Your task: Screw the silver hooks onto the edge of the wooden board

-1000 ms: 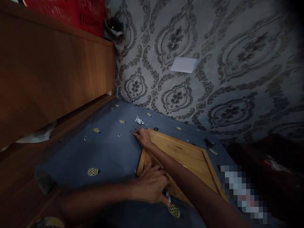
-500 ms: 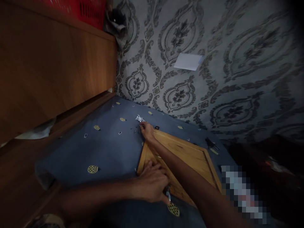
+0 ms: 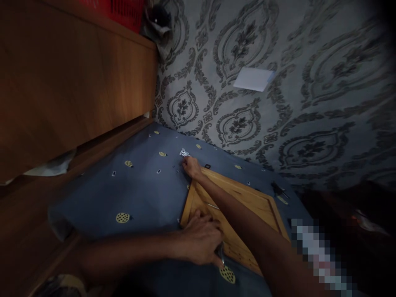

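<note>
A yellow-brown wooden panel (image 3: 244, 198) with a raised frame, like a cabinet door, lies on a blue cloth patterned with pineapples. My left hand (image 3: 201, 237) lies over its near left part, fingers curled. Its thumb presses along a shiny metal piece (image 3: 220, 252) at the panel's near edge; most of that piece is hidden. Past the far left corner, my right hand (image 3: 191, 167) is down on the cloth with its fingertips pinched together. Whatever is in them is too small to tell. Small dark screw-like bits (image 3: 178, 170) and a shiny metal piece (image 3: 183, 153) lie beside these fingers.
A thin metal rod (image 3: 213, 206) lies on the panel. Beyond the panel is a small black square piece (image 3: 207, 166); a dark tool (image 3: 279, 190) lies to the right. A wooden cabinet (image 3: 93, 82) stands left, under a red basket (image 3: 128, 14). Patterned wallpaper (image 3: 238, 123) rises behind.
The view has shifted slightly, so everything sits a little further right. My right hand's fingers have dipped nearer the cloth by the small bits. My left hand stays on the panel.
</note>
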A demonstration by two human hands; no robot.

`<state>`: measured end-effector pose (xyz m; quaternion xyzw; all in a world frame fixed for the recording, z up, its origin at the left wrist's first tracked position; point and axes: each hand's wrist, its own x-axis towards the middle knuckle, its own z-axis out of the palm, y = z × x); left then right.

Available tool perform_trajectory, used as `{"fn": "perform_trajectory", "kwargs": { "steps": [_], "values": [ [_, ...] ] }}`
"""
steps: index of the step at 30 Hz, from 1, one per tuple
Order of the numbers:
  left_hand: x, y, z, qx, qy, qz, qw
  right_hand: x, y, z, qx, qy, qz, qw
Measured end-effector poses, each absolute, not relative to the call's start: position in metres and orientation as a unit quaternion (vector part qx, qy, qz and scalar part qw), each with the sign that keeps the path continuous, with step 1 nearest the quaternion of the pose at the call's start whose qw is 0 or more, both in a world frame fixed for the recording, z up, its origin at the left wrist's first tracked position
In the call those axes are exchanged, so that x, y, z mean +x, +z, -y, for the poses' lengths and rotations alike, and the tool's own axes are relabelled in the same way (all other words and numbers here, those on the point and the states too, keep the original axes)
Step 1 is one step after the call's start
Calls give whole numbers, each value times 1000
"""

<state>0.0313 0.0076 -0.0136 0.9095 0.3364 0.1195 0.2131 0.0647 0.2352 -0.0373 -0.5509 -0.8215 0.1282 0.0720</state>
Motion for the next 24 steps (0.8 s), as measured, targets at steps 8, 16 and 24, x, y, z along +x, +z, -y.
{"fn": "perform_trajectory", "kwargs": {
  "steps": [8,16,24],
  "values": [
    [32,-17,-9,915,121,-329,201,77,-40,-205,-477,160,864,29],
    [31,-18,-8,914,133,-329,194,77,-48,-202,-486,191,847,103],
    [31,-14,-8,915,117,-334,195,83,-57,-208,-488,311,798,168]
  ]
}}
